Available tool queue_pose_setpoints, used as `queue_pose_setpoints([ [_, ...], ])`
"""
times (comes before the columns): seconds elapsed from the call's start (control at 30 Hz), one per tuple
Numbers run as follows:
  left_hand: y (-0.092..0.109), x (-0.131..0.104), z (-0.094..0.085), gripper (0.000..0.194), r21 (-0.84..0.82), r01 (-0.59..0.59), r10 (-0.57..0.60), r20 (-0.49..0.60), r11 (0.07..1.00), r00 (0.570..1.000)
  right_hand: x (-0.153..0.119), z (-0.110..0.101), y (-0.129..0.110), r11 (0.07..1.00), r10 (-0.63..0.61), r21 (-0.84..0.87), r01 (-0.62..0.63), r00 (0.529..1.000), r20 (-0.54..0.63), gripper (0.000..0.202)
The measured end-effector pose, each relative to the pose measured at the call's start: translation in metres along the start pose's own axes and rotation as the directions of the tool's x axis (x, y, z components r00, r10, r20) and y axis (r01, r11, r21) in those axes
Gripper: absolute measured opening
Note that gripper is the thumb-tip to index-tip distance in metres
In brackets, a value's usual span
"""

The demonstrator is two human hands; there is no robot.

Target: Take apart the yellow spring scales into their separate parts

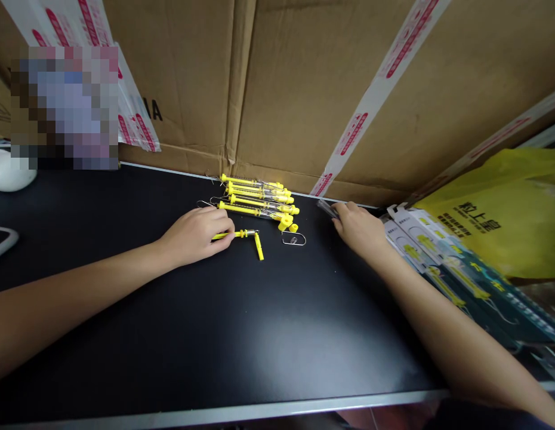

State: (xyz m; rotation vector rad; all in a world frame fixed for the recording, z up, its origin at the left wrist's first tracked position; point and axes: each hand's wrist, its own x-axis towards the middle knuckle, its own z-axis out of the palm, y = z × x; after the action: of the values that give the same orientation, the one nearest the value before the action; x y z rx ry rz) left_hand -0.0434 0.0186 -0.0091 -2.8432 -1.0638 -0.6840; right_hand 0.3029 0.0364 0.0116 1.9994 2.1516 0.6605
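Note:
My left hand (pixel 201 234) is closed around the yellow inner rod of a spring scale (pixel 241 234), held low over the black table. From the rod's metal end hangs a small yellow piece (pixel 259 246). Several assembled yellow spring scales (pixel 259 194) with wire hooks lie in a row just behind that hand. My right hand (pixel 355 226), at the table's far side, has its fingers on a clear tube-like piece (pixel 326 208); its fingertips are partly hidden. Between the hands lie small yellow caps (pixel 286 223) and a bent metal wire loop (pixel 294 239).
Large taped cardboard boxes (pixel 286 89) wall off the back of the black table (pixel 241 334). Packaged spring scales (pixel 452 263) are stacked at the right, beside a yellow plastic bag (pixel 496 209). At the left edge are a white rounded object (pixel 11 170) and a phone-like device (pixel 2 242).

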Motion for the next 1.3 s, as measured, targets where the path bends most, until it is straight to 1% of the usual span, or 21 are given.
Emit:
queue_pose_setpoints([
  [0.1,0.000,0.000,0.000,0.022,-0.003,0.000,0.000,-0.004,1.000,1.000,0.004,0.006,0.004,1.000,-0.001,0.004,0.001,0.997,-0.082,0.027],
  [0.17,0.001,0.000,0.000,0.023,0.002,0.000,0.000,-0.006,1.000,1.000,0.004,0.004,0.001,1.000,-0.027,0.012,0.029,0.989,-0.148,0.031],
  [0.23,0.001,0.000,-0.001,0.021,0.009,-0.004,0.004,0.000,1.000,1.000,-0.001,-0.004,-0.009,0.995,-0.078,0.052,0.091,0.975,-0.210,0.033],
  [0.3,0.002,0.000,-0.001,0.017,0.006,-0.016,0.016,0.008,1.000,1.000,-0.013,-0.016,-0.025,0.969,-0.153,0.154,0.195,0.956,-0.252,0.033],
  [0.33,0.002,0.000,-0.001,0.016,-0.003,-0.027,0.027,0.011,1.000,1.000,-0.020,-0.022,-0.035,0.941,-0.203,0.214,0.262,0.943,-0.262,0.032],
  [0.4,0.002,0.000,-0.001,0.016,-0.036,-0.064,0.065,0.022,0.997,0.998,-0.038,-0.033,-0.054,0.852,-0.315,0.337,0.402,0.906,-0.283,0.029],
  [0.47,0.002,0.001,-0.001,0.018,-0.081,-0.115,0.119,0.039,0.990,0.992,-0.054,-0.041,-0.070,0.722,-0.406,0.461,0.516,0.856,-0.321,0.032],
  [0.53,0.003,0.001,-0.002,0.020,-0.115,-0.170,0.176,0.043,0.979,0.983,-0.064,-0.043,-0.081,0.608,-0.452,0.555,0.568,0.822,-0.346,0.042],
  [0.63,0.008,0.001,-0.001,0.021,-0.126,-0.218,0.222,0.017,0.968,0.975,-0.068,-0.039,-0.088,0.526,-0.472,0.616,0.587,0.803,-0.363,0.040],
  [0.8,0.019,-0.001,0.003,0.022,-0.110,-0.236,0.236,-0.010,0.966,0.972,-0.064,-0.030,-0.089,0.472,-0.395,0.667,0.577,0.814,-0.425,0.021],
  [0.9,0.021,-0.001,0.005,0.024,-0.097,-0.238,0.237,-0.022,0.967,0.971,-0.063,-0.029,-0.088,0.441,-0.383,0.691,0.572,0.817,-0.432,0.016],
  [1.0,0.021,0.000,0.005,0.025,-0.114,-0.191,0.188,-0.037,0.975,0.981,-0.063,-0.030,-0.088,0.440,-0.396,0.703,0.559,0.823,-0.407,0.019],
  [1.1,0.021,0.000,0.004,0.024,-0.129,-0.174,0.170,-0.039,0.976,0.985,-0.062,-0.030,-0.088,0.450,-0.399,0.697,0.559,0.824,-0.403,0.025],
  [1.2,0.021,0.000,0.003,0.024,-0.140,-0.164,0.162,-0.027,0.976,0.986,-0.061,-0.030,-0.088,0.444,-0.400,0.692,0.569,0.817,-0.416,0.017],
  [1.3,0.021,-0.001,0.003,0.025,-0.155,-0.151,0.151,-0.014,0.976,0.988,-0.060,-0.028,-0.088,0.417,-0.378,0.706,0.572,0.816,-0.438,0.009],
])
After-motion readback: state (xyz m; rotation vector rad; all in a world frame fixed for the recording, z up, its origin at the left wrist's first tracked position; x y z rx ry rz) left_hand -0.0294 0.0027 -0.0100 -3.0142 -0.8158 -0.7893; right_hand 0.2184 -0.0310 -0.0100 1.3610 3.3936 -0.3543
